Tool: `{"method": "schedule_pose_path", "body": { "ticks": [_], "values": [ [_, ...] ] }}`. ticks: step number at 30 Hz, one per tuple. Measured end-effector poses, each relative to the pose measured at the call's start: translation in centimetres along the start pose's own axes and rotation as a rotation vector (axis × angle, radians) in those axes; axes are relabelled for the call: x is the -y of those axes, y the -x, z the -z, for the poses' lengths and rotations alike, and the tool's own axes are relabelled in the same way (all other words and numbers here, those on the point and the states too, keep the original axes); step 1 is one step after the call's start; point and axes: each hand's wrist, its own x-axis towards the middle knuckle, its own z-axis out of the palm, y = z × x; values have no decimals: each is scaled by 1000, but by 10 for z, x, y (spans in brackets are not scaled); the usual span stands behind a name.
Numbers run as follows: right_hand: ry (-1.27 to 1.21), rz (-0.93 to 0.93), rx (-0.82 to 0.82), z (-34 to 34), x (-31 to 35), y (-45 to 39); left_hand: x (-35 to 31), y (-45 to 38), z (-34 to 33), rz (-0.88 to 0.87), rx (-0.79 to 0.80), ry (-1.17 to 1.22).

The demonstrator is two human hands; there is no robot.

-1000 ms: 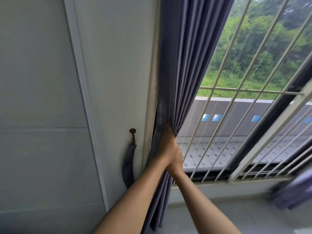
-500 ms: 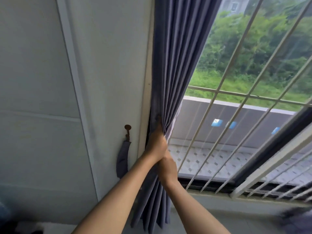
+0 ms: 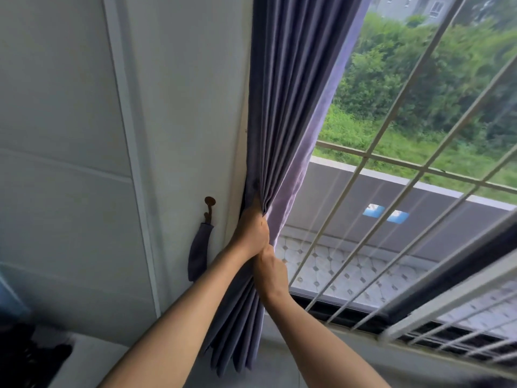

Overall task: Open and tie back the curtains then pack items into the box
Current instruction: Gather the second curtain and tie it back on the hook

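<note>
No brand, label or writing can be read anywhere in view. The purple-grey curtain (image 3: 282,113) is gathered into a tight bunch of folds at the left edge of the window, against the wall (image 3: 179,107). The left hand (image 3: 251,232) grips the bunch with fingers curled round it, and the right hand (image 3: 272,271) grips it directly below, the two hands touching. Below them the folds hang loose towards the sill. Just left of the curtain, a small round hook (image 3: 209,201) sits on the wall with a tieback strap (image 3: 198,250) of the same cloth dangling from it (untouched by either hand). White window bars (image 3: 386,130) cross the glass, with green trees and a grey parapet beyond.

Compared with half a second ago, the grip is the same, both hands stacked on the gathered cloth at about the same height beside the hook. The view has swung slightly, so more of the dark shape at the lower left corner shows, too blurred to identify.
</note>
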Motion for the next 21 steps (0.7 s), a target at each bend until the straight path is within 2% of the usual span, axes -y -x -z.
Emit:
{"method": "schedule_pose_path", "body": {
  "ticks": [10, 14, 17, 21],
  "values": [
    [40, -78, -26, -17, 9, 0, 26, -4, -3, -190, -50, -86],
    [1, -93, 26, -18, 11, 10, 33, 9, -16, -242, -130, -146],
    [31, -80, 7, -18, 8, 9, 31, 12, -15, -371, -222, -189],
    [12, -67, -59, -25, -1, 13, 45, 16, -5, -415, -37, -223]
  ]
}}
